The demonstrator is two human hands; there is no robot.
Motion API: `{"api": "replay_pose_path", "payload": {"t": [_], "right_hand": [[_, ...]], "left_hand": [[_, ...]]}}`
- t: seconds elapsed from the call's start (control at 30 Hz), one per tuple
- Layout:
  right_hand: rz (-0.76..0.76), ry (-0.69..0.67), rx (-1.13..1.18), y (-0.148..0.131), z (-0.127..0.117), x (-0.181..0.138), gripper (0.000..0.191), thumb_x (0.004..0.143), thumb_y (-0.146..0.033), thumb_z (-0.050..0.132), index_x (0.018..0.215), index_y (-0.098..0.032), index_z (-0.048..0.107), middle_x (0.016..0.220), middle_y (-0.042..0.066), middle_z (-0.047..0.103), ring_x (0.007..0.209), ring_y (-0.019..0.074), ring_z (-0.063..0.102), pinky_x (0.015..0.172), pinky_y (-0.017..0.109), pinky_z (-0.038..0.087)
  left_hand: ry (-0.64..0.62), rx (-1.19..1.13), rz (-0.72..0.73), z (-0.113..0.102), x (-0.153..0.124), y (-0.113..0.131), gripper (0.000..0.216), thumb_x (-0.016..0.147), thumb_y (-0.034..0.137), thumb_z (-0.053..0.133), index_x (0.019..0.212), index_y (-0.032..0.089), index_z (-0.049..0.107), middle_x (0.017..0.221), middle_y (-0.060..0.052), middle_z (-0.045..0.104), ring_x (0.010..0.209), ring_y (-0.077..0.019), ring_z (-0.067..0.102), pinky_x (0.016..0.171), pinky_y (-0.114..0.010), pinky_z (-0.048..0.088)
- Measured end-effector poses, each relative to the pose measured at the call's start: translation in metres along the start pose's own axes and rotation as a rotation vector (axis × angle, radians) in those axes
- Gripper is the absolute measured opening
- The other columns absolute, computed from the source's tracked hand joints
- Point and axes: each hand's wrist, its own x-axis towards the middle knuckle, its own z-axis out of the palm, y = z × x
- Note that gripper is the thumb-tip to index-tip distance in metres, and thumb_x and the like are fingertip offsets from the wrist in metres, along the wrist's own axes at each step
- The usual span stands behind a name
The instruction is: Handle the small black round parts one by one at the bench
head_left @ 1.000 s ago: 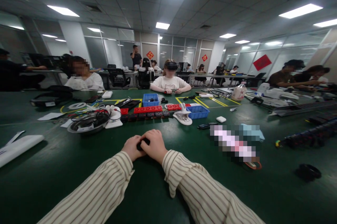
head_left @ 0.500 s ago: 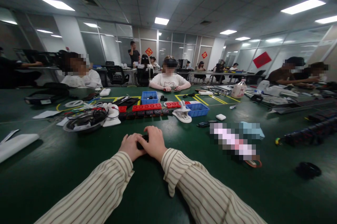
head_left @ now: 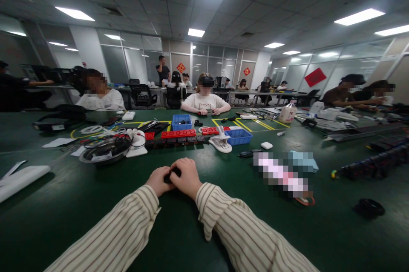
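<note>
Low over the green table, my two hands meet in front of me, fingers curled and closed around a small black object (head_left: 176, 172). Most of it is covered, so its kind cannot be made out. My left hand (head_left: 159, 181) grips it from the left side. From the right, my right hand (head_left: 188, 177) arches over it, with the thumb toward the left hand. Beyond the hands lies a row of red and black blocks (head_left: 178, 134). A white clip-shaped stand (head_left: 221, 143) is just to its right.
A metal bowl (head_left: 96, 157) with cables stands left, near a long white object (head_left: 24, 181). Two blue bins (head_left: 238, 137) (head_left: 182, 122) lie ahead. A black ring-shaped object (head_left: 369, 207) rests right. Across the table sits a person (head_left: 205, 101) wearing a headset.
My fingers have drawn in closer around the black object, so less of it shows. The view has tipped slightly upward.
</note>
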Motion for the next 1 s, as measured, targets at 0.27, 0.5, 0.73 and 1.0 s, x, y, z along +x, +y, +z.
{"api": "replay_pose_path", "payload": {"t": [0.27, 0.5, 0.73, 1.0], "right_hand": [[-0.001, 0.020, 0.029, 0.000, -0.002, -0.001, 0.020, 0.079, -0.028, 0.055, 0.096, -0.020, 0.055, 0.097, 0.003, 0.060, 0.094, 0.0180, 0.050, 0.088, 0.033, 0.031], [0.130, 0.064, -0.064, 0.004, 0.003, 0.002, 0.033, 0.073, -0.047, 0.060, 0.089, -0.019, 0.051, 0.086, 0.002, 0.056, 0.083, 0.0187, 0.049, 0.075, 0.032, 0.033], [0.089, 0.029, -0.102, 0.002, 0.003, 0.003, 0.027, 0.073, -0.044, 0.060, 0.080, -0.019, 0.054, 0.083, 0.002, 0.055, 0.084, 0.0187, 0.049, 0.076, 0.032, 0.034], [-0.083, -0.063, -0.024, 0.000, -0.002, 0.000, 0.013, 0.074, -0.018, 0.058, 0.087, -0.020, 0.058, 0.087, -0.001, 0.060, 0.086, 0.0126, 0.051, 0.078, 0.024, 0.037]], "left_hand": [[0.026, 0.038, -0.113, 0.000, -0.005, 0.010, 0.048, 0.062, 0.029, 0.064, 0.108, 0.022, 0.053, 0.113, -0.008, 0.058, 0.107, -0.0273, 0.051, 0.100, -0.049, 0.027], [0.062, 0.103, -0.214, -0.002, -0.008, 0.023, 0.048, 0.062, 0.038, 0.062, 0.106, 0.019, 0.054, 0.111, -0.011, 0.057, 0.107, -0.0301, 0.050, 0.102, -0.060, 0.013], [0.041, 0.107, -0.191, -0.003, -0.007, 0.024, 0.037, 0.063, 0.036, 0.063, 0.095, 0.019, 0.058, 0.104, -0.010, 0.059, 0.107, -0.0282, 0.051, 0.101, -0.052, 0.024], [0.029, 0.041, -0.068, -0.001, -0.004, 0.009, 0.040, 0.060, 0.027, 0.067, 0.099, 0.021, 0.061, 0.103, -0.006, 0.063, 0.099, -0.0258, 0.056, 0.088, -0.034, 0.041]]}}
